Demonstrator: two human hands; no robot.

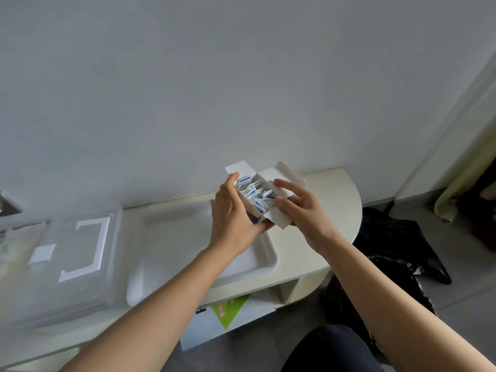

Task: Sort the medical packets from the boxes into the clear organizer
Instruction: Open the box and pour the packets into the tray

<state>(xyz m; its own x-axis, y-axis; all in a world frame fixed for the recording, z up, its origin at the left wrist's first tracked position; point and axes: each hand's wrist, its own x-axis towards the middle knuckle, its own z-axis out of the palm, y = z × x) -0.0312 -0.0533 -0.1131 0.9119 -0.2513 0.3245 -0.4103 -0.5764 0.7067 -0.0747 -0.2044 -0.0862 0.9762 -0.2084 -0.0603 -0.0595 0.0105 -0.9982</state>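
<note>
It looked like a plain home or small office room, since a cream desk [330, 189] with a rounded right end stood against a bare white wall [241, 76], with black plastic bags [397, 237] on the grey floor [461, 264] beside it.

Matt white cardboard box [279, 213]; glossy paper-foil packets [255, 194]; smooth matt white plastic tray [265, 261]; clear glossy plastic organizer [67, 291]; smooth cream laminate table [335, 200]; shiny black plastic bag [397, 237].
</note>
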